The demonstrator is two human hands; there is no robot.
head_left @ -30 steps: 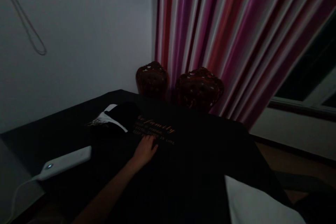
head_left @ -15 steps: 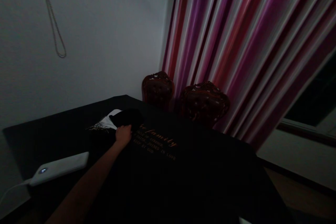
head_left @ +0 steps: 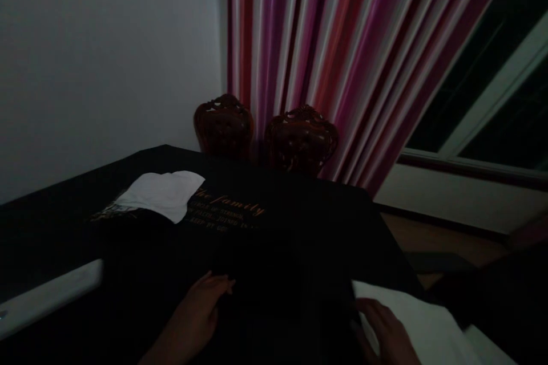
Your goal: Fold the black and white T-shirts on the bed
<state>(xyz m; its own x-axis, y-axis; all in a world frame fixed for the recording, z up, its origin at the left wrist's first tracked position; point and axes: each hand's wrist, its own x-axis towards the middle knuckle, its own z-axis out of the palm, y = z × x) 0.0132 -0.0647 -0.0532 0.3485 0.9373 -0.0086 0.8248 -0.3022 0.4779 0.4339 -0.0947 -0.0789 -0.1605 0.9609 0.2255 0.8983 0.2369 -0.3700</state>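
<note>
In the dim light a black cloth (head_left: pixel 278 274) seems to lie before me, its outline almost lost against the black table cover. My left hand (head_left: pixel 194 316) is at its left side, fingers bent and pressed together, apparently gripping its edge. On the other side, my right hand (head_left: pixel 387 331) has its thumb and fingers curled into a pinch, apparently on the right edge of the cloth. Just behind that hand lies a white cloth or paper (head_left: pixel 422 319). Farther off to the left rests a white cloth piece (head_left: pixel 160 191) with a dark pattern at its left end.
The black table cover (head_left: pixel 312 205) bears gold lettering (head_left: pixel 231 202). A white power bank (head_left: pixel 53 293) lies at the left. Two carved dark chairs (head_left: pixel 225 128) stand behind the table, before a striped curtain (head_left: pixel 317 40). A window (head_left: pixel 483 80) is at the right.
My left hand has drawn back towards me from the white cloth piece, which now shows uncovered where black cloth lay over it. My right hand has come into view. The view has turned right.
</note>
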